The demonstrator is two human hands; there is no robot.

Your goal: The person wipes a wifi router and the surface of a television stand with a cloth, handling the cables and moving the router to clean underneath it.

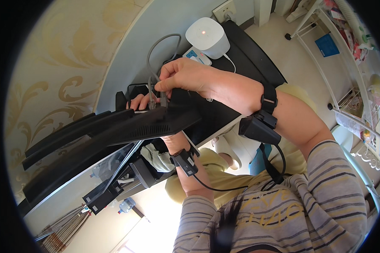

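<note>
A black router is tilted up before me, with long flat antennas reaching to the lower left. Behind it, my left hand grips the casing; the wrist passes underneath and only some fingers show. From above, my right hand pinches a grey network cable by its ribbed plug, which meets the router's rear edge. Whether this plug is fully seated cannot be told. Another grey cable's clear connector sits beside it at the same edge. A grey cable loop rises behind my fingers.
A white rounded device with a lit light stands on the black tabletop, beside a power strip. A wall socket is behind. Below the router are a grey cloth and black boxes. A white wheeled rack stands right.
</note>
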